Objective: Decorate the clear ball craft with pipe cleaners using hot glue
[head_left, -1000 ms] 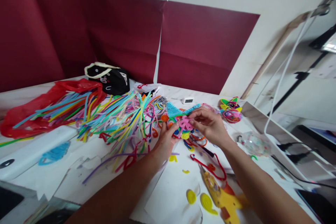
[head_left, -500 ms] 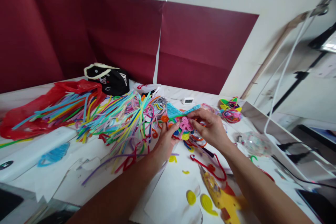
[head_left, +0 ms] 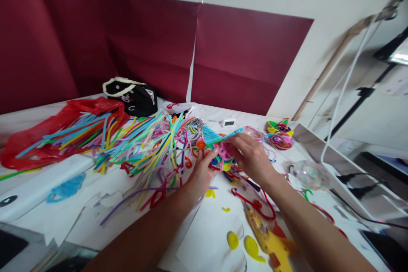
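My left hand [head_left: 201, 176] is closed, thumb and fingers gripping the left side of a colourful pipe-cleaner craft [head_left: 227, 166]. On its front shows a pink pipe-cleaner bow [head_left: 222, 156], now partly covered. My right hand [head_left: 255, 157] pinches at the bow's right side, its fingertips hiding that part. Just behind the hands lies a light-blue pipe-cleaner piece [head_left: 211, 135]; whether it joins the craft I cannot tell. An orange coil [head_left: 200, 144] sits beside my left thumb. Below the hands, a yellow hot glue gun [head_left: 270, 242] lies near two yellow coils [head_left: 251, 247].
Loose pipe cleaners [head_left: 143, 140] spread across the left, some in a red plastic bag [head_left: 28, 146]. A black pouch [head_left: 137, 100] and small digital display [head_left: 228, 123] stand behind. Right are a transparent round package [head_left: 310, 174], finished-looking colourful pieces [head_left: 280, 134] and black cables [head_left: 353, 178].
My right hand has shifted slightly left and inward over the pink bow, covering more of it. My left hand stays nearly still on the craft.
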Demonstrator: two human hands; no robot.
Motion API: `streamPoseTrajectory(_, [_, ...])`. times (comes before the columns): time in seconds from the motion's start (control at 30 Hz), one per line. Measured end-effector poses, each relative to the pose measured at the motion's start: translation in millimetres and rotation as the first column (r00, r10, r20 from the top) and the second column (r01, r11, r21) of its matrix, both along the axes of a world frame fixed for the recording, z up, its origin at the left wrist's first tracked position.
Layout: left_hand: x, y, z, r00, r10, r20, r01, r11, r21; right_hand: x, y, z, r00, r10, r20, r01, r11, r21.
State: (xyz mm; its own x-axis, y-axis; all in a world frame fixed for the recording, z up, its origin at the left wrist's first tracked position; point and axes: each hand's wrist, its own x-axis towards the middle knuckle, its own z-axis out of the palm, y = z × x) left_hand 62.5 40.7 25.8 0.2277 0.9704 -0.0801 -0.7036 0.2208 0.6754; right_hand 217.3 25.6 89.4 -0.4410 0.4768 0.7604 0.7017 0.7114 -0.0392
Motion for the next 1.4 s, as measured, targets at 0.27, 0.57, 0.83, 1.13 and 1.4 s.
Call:
streamPoseTrajectory(0.27, [-0.1,0.6,-2.5,0.999,0.025,-0.046,-0.024,1.000,0.019,-0.3,0.0,1.2,0.987,-0.063,0.146,0.054,0.996,0.066])
streamPoseTrajectory(0.57, [0.2,-1.0,3.3,0.999,-0.044,-0.011,0.044,0.999,-0.017,-0.4,1.7,3.9,0.977,-0.037,0.208,0.029,0.999,0.045])
streamPoseTrajectory(0.83, [-1.9,-2.3,8.8,0.995,-0.095,0.031,0.097,0.991,-0.094,3.3,-1.5,2.1,0.997,0.011,0.074,-0.010,1.000,-0.003])
streamPoseTrajectory(1.13, [-0.5,-1.0,6.0,0.996,-0.080,0.045,0.085,0.990,-0.112,4.6,-18.3,-4.1,0.999,-0.013,0.043,0.011,0.999,0.043])
streamPoseTrajectory(1.4, [0.0,-0.4,3.7,0.996,-0.068,0.055,0.074,0.991,-0.116,5.2,-11.9,-13.2,0.987,-0.052,0.150,0.043,0.997,0.061])
